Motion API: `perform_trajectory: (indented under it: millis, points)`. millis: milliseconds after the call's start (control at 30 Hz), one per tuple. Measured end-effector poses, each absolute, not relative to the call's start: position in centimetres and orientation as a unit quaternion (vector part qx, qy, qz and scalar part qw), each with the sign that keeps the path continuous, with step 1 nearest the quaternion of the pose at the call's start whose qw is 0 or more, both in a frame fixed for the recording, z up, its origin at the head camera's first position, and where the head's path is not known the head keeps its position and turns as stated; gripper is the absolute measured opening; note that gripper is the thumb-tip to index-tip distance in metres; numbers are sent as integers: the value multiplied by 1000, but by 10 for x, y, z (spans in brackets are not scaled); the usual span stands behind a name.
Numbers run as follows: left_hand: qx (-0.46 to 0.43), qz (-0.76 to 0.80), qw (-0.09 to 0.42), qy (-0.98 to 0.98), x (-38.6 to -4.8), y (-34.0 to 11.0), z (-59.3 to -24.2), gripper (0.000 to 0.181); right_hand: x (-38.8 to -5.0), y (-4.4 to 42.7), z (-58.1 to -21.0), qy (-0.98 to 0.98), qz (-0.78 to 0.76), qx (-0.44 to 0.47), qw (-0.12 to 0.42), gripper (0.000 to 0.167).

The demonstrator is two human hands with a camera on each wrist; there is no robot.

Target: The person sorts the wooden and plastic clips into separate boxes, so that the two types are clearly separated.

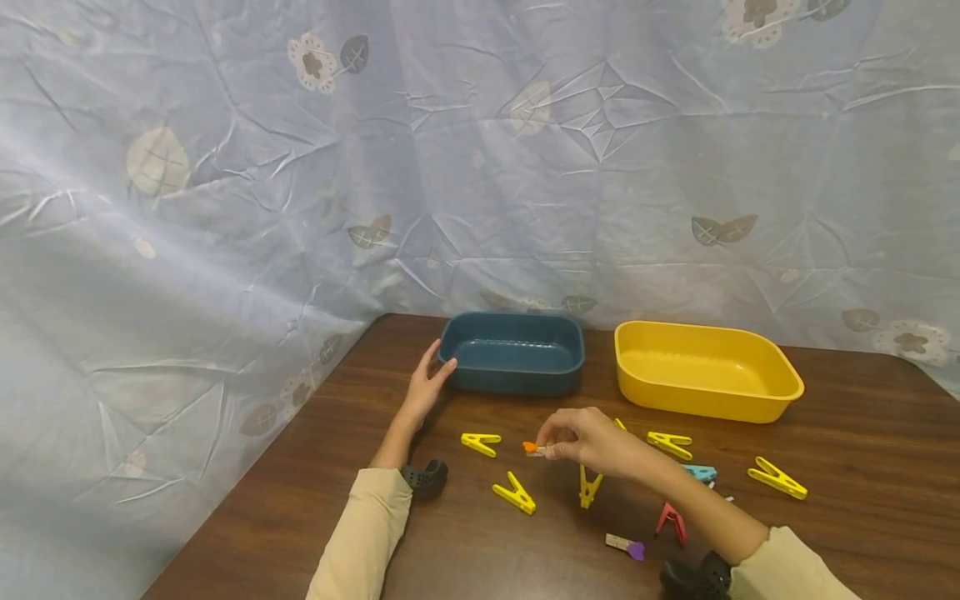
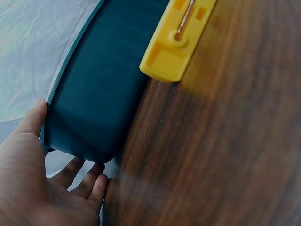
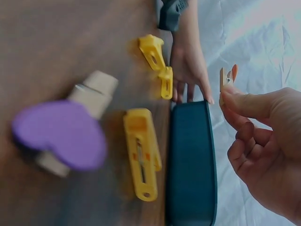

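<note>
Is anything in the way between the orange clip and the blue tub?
Nothing visible is, except the near wall of the blue tub. The right hand pinches the orange clip; one yellow clip lies off to its left.

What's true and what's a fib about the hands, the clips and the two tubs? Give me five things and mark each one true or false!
1. The right hand pinches a wooden clip with an orange bit on it. True.
2. In the head view, the yellow tub is to the right of the blue tub. True.
3. The left hand touches the yellow tub. False: it touches the blue tub.
4. The clip with the purple heart lies on the table. True.
5. The red clip is inside the blue tub. False: it lies on the table.
</note>
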State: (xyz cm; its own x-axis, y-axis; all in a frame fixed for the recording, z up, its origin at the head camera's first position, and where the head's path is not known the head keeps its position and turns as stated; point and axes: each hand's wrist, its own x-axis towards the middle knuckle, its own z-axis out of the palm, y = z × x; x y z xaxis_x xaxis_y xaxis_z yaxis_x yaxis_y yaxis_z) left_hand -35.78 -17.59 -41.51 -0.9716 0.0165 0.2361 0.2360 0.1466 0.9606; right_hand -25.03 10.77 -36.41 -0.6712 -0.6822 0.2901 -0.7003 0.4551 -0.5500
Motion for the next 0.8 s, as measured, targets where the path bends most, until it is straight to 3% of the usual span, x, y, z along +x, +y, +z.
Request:
perform_trajectory:
  millis: [200, 800]
  points:
    - [-86, -649, 77, -752, -343, -173, -401, 63, -267, 107, -353, -863, 329, 383, 8, 8]
    - [-91, -647, 84, -752, -342, -172, -401, 63, -314, 109, -339, -886, 315, 339, 7, 9]
